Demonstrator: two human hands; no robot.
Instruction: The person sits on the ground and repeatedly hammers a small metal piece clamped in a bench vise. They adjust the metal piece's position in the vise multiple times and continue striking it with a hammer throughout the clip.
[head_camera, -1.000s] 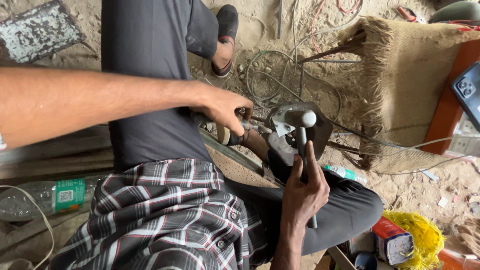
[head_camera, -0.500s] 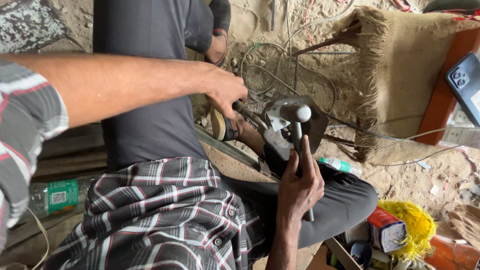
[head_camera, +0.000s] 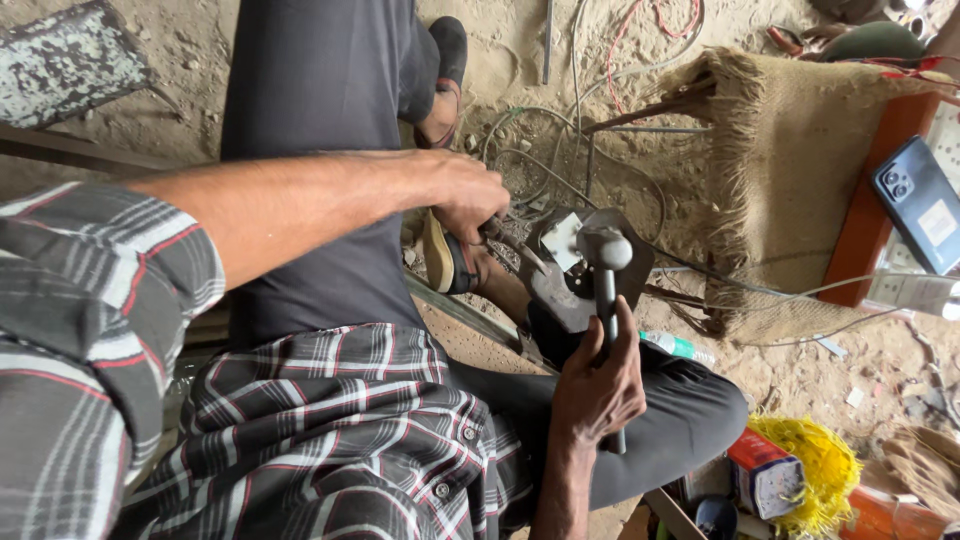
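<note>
Over the metal plate (head_camera: 560, 290): hammer (head_camera: 605, 300) gripped by right hand (head_camera: 598, 385) (head nearer than before).
Left hand (head_camera: 470, 195): clenched on small part beside plate.

Single view: head-worn camera, looking steeply down over the wearer's own lap and plaid shirt toward a sandy floor (head_camera: 840, 370). Close range; the left hand (head_camera: 465, 195) enters from the left edge, the right hand (head_camera: 598, 385) rises from the bottom edge, both near frame centre. Burlap sacking (head_camera: 790, 170) fills the upper right. No second view shares the scene.
</note>
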